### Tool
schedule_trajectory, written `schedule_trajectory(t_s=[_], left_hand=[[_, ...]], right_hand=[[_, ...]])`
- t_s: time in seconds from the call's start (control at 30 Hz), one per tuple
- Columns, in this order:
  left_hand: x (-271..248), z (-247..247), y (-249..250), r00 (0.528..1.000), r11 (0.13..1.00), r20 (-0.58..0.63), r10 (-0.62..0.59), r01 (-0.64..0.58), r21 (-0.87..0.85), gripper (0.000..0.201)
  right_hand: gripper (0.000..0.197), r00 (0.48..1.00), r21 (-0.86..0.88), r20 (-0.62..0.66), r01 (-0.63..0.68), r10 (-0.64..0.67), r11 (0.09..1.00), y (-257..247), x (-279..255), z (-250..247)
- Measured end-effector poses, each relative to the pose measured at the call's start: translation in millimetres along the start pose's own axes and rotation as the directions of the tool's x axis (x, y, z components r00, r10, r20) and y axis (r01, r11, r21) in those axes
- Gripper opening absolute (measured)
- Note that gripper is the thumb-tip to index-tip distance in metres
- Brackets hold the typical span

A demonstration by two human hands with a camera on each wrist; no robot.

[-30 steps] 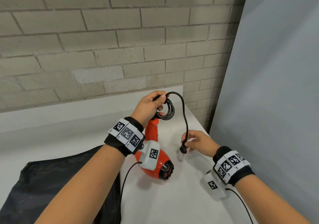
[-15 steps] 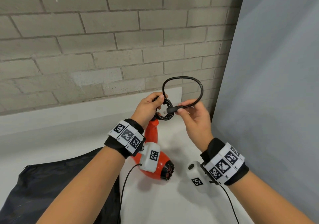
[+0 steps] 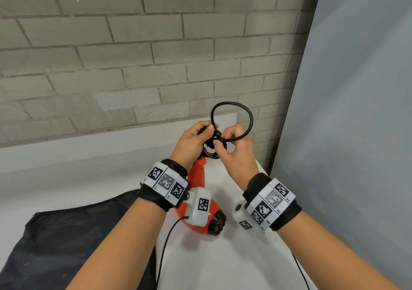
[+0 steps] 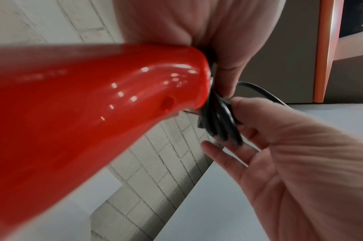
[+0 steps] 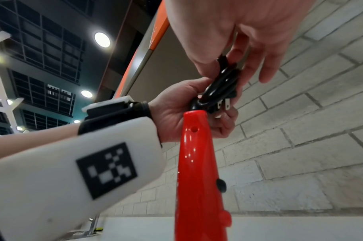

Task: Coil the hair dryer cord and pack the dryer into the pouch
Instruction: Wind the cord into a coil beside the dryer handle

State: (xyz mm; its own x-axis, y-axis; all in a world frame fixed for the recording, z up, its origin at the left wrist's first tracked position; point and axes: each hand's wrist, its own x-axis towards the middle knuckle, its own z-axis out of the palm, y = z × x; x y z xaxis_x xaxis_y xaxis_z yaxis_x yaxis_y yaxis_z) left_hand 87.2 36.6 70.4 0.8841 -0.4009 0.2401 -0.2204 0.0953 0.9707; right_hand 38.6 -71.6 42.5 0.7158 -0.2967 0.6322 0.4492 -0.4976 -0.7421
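A red hair dryer (image 3: 201, 202) hangs nose-down over the white table (image 3: 223, 256), its handle (image 5: 197, 154) (image 4: 94, 101) pointing up. My left hand (image 3: 191, 142) grips the bundle of black cord coils (image 3: 210, 147) (image 4: 219, 124) at the top of the handle. My right hand (image 3: 234, 149) pinches the plug end (image 5: 219, 101) against those coils; the prongs show in the right wrist view. One loose cord loop (image 3: 231, 120) stands up above both hands. The black pouch (image 3: 66, 245) lies flat at the lower left.
A grey brick wall (image 3: 133, 55) backs the table. A grey panel (image 3: 356, 133) closes off the right side. Thin black sensor cables (image 3: 165, 245) hang from both wrist units.
My right hand rose from the table with the plug, carried it to the coils in my left hand, and the trailing cord became a loop above them.
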Motion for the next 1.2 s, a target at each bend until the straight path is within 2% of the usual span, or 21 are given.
schedule_trajectory(t_s=[0.2,0.27,0.37,0.43,0.5,0.6,0.67,0.7,0.77,0.87,0.93,1.0,1.03,1.1,1.2], left_hand=[[-5,3,0,0.998,0.999,-0.053,0.03,-0.031,-0.027,0.014],[-6,7,-2,0.997,0.999,-0.068,0.037,-0.038,-0.019,0.014],[-9,15,-1,0.995,0.998,-0.083,0.054,-0.055,-0.006,0.013],[-9,17,-3,0.992,0.995,-0.091,0.083,-0.077,0.068,0.013],[-10,19,-3,0.991,0.989,-0.086,0.099,-0.088,0.122,0.016],[-11,20,-5,0.991,0.991,-0.081,0.106,-0.099,0.088,0.013],[-12,17,-2,0.993,0.997,-0.092,0.077,-0.077,0.01,0.014],[-11,14,-2,0.992,0.997,-0.108,0.068,-0.07,-0.014,0.014],[-8,7,-1,0.991,0.998,-0.126,0.05,-0.055,-0.036,0.015],[-6,0,0,0.998,0.995,-0.069,0.006,-0.013,-0.102,0.021],[-5,-3,0,1.0,0.997,-0.027,0.0,-0.002,-0.079,0.023],[-4,-4,-1,1.0,0.999,-0.009,-0.001,0.0,-0.041,0.024],[-4,-2,-1,1.0,0.999,-0.008,-0.001,0.001,-0.032,0.024],[-3,2,0,1.0,1.0,-0.004,0.008,-0.008,-0.022,0.024],[-3,8,0,0.999,0.999,0.013,0.033,-0.033,0.004,0.023]], right_hand=[[0.024,0.998,-0.141,-0.014,0.06,-0.063,0.988,-10,-8,2],[0.029,0.999,-0.091,-0.016,0.03,-0.032,0.995,-11,-12,5],[0.03,0.995,0.019,-0.089,-0.034,0.036,0.999,-10,-12,7],[0.031,0.99,0.071,-0.109,-0.078,0.086,0.994,-9,-8,9],[0.031,0.992,0.067,-0.074,-0.1,0.105,0.993,-6,-1,9],[0.031,0.983,0.044,0.118,-0.149,0.143,0.988,3,9,6],[0.025,0.956,0.089,0.244,-0.188,0.162,0.978,6,8,1],[0.022,0.944,0.092,0.302,-0.168,0.133,0.981,8,5,-3],[0.016,0.895,-0.003,0.432,-0.121,0.111,0.993,14,-2,-12],[0.03,0.803,-0.294,0.515,-0.164,0.3,0.942,48,-13,-23],[0.032,0.699,-0.477,0.505,-0.264,0.507,0.838,72,-19,-30],[0.027,0.597,-0.549,0.493,-0.351,0.633,0.758,84,-24,-35],[0.024,0.581,-0.561,0.497,-0.352,0.645,0.749,85,-25,-37],[0.023,0.6,-0.536,0.539,-0.297,0.591,0.79,78,-22,-35],[0.02,0.629,-0.29,0.648,-0.316,0.428,0.903,60,-17,-25]])
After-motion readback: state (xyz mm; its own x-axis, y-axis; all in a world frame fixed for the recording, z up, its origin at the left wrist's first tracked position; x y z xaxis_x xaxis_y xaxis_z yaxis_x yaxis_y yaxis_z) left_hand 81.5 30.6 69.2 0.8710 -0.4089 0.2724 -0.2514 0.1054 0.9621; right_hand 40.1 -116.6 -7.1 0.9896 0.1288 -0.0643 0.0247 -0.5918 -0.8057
